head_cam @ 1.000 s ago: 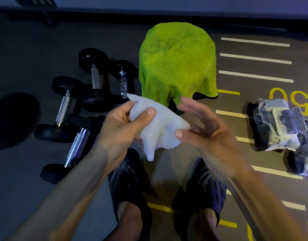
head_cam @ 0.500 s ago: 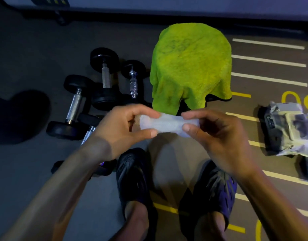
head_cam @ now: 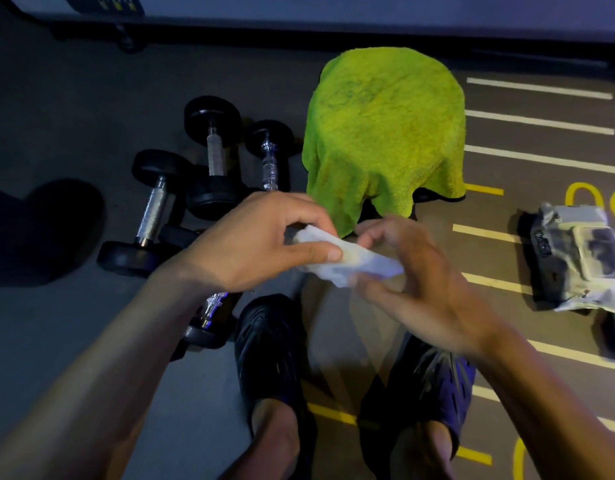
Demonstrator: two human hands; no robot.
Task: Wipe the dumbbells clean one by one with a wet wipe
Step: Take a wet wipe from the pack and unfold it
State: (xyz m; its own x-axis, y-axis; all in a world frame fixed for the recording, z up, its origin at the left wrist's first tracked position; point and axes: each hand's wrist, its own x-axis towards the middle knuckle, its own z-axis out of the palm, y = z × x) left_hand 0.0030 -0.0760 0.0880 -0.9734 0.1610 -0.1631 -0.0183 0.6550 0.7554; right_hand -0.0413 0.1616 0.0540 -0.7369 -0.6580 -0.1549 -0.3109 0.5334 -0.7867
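Wipe [head_cam: 347, 263] bunched between my fingers, left hand [head_cam: 261, 242] pinching it, right hand [head_cam: 417, 285] blurry, probably pinching too. Could slip floorward before reaching those dumbbells [head_cam: 153, 209].

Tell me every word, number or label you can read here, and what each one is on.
"0": yellow digit painted on the floor, far right; a second digit beside it is cut off by the frame edge.
Wipes pack: a dark label with light lettering, too blurred to read.
Dark sign at the top edge: yellow marks, too small to read.
Dumbbells, green towel, wet wipe: no text visible.
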